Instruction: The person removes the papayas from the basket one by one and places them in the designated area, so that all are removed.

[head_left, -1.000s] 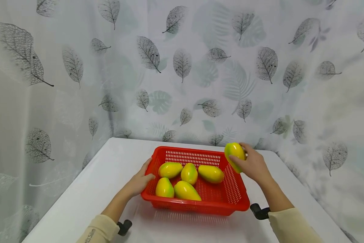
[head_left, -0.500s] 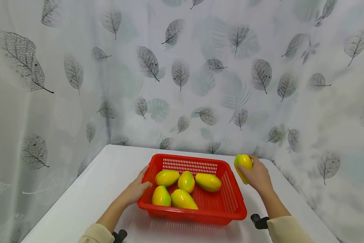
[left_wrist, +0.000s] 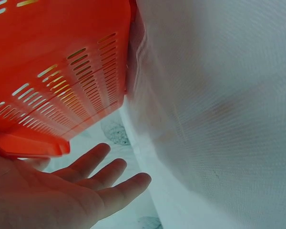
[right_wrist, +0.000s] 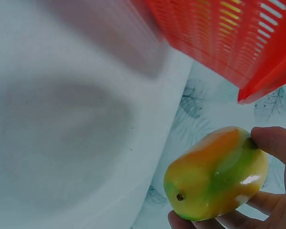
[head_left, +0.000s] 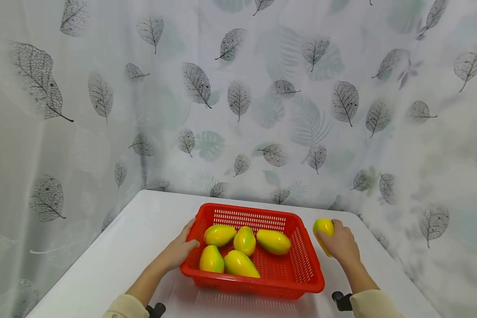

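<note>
"What have you got in your right grip (head_left: 341,244)?"

"A mango (head_left: 323,227). I'm pinching it, my thumb on one side and my fingers round the other. It hangs above the white worktop (head_left: 158,221), just beyond the right-hand wall of the red basket (head_left: 258,283) and apart from it."

"How does it look up close?"

"Glossy. Yellow and green run together, with an orange patch along one side, and a small dark nub (right_wrist: 180,196) marks one end."

"And your left grip (head_left: 178,251)?"

"That one is spread. It rests against the left rim of the basket, my thumb at the rim and my fingers straight along the outside. My left wrist view shows those fingers standing apart from one another."

"What's in the basket?"

"Five more mangoes (head_left: 244,240). Three lie across the far part, two sit nearer me on the left. They're yellow too, some with green on them."

"What else is around you?"

"A pale curtain (head_left: 254,53) printed with dark skeleton leaves hangs behind the worktop. My cream sleeves (head_left: 373,304) end on my forearms, and a black piece (head_left: 341,301) juts out by each cuff."
</note>
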`<state>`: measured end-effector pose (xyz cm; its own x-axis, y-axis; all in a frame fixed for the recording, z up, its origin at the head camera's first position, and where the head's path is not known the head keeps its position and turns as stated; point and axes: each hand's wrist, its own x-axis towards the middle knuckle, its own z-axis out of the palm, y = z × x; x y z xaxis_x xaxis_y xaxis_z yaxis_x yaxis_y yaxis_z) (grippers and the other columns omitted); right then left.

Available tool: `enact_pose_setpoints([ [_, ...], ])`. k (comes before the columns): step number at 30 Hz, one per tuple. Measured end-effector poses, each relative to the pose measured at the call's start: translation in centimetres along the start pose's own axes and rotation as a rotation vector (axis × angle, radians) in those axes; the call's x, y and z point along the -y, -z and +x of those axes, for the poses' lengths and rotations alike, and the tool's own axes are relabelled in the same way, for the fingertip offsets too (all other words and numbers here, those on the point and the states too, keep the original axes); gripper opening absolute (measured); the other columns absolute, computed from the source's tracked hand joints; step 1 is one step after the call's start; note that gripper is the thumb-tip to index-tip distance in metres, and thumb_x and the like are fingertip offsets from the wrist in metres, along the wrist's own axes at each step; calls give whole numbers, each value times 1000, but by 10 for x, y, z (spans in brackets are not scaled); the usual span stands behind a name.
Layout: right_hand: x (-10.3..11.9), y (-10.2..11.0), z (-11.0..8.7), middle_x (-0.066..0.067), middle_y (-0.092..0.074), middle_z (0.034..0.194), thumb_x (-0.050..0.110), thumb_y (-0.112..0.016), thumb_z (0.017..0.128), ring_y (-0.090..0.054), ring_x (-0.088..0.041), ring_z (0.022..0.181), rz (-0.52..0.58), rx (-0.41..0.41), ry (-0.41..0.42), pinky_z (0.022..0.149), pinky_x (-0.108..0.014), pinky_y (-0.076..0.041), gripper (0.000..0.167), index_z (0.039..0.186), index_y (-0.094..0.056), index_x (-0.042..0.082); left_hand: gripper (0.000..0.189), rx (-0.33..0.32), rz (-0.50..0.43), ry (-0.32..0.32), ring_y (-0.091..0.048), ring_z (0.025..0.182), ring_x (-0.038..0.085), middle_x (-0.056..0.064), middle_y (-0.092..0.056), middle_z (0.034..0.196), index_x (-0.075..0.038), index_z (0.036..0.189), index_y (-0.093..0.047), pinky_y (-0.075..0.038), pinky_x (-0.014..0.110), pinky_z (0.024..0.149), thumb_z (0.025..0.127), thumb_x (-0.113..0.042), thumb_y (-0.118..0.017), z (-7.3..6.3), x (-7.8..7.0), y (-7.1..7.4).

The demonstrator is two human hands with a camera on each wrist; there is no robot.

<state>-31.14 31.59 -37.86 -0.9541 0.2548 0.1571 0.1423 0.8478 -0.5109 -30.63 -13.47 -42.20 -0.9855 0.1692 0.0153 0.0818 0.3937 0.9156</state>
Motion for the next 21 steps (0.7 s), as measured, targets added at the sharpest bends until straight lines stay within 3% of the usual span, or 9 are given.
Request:
enact_pose_setpoints([
  [13, -30, -23, -2, -34, -57, 109, 42, -59, 94, -59, -37, 87, -51, 78, -84, 70, -47, -53, 79, 142, -36, -17, 82, 4, -33, 4, -68, 92, 21, 25, -49, 149, -15, 165, -19, -65, 45, 77, 94, -15, -58, 0, 4, -3],
  [21, -31, -32, 1, -30, -59, 105, 40, -61, 92, -60, -34, 85, -53, 117, -128, 68, -43, -55, 77, 140, -39, -16, 82, -5, -25, -7, -69, 96, 22, 25, -49, 150, -15, 166, -19, -65, 46, 78, 94, -15, -59, 1, 2, -2],
])
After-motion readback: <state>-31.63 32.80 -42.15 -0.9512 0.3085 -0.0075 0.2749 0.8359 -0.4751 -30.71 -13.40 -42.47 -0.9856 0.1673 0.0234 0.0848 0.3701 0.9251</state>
